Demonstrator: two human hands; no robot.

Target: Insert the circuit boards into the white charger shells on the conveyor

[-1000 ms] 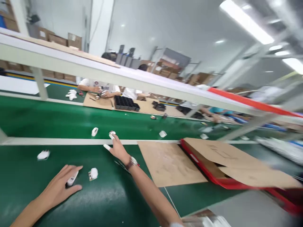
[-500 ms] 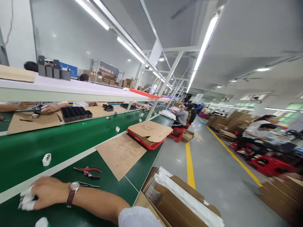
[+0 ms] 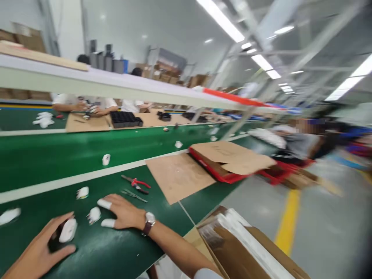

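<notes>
My left hand (image 3: pixel 40 248) is at the bottom left of the green bench, its fingers curled around a small white and black part (image 3: pixel 67 231). My right hand (image 3: pixel 122 212), with white finger cots and a wristwatch, lies flat on the green surface with its fingers spread. Its fingertips are right beside another small white part (image 3: pixel 94 215). More white parts lie nearby: one (image 3: pixel 82 192) just behind my hands and one (image 3: pixel 8 215) at the far left. Red-handled pliers (image 3: pixel 136 183) and thin tweezers (image 3: pixel 134 195) lie just beyond my right hand.
A white part (image 3: pixel 106 159) rides the green conveyor belt (image 3: pixel 58 155). A cardboard sheet (image 3: pixel 178 176) and a red bin with cardboard flaps (image 3: pixel 229 161) lie to the right. An open carton (image 3: pixel 247 252) stands at the bottom right. Other people work across the belt near black trays (image 3: pixel 125 119).
The view swung right toward the aisle and came back to the bench. My right hand left the belt's edge and now lies flat near me; my left hand stays closed on a white part.
</notes>
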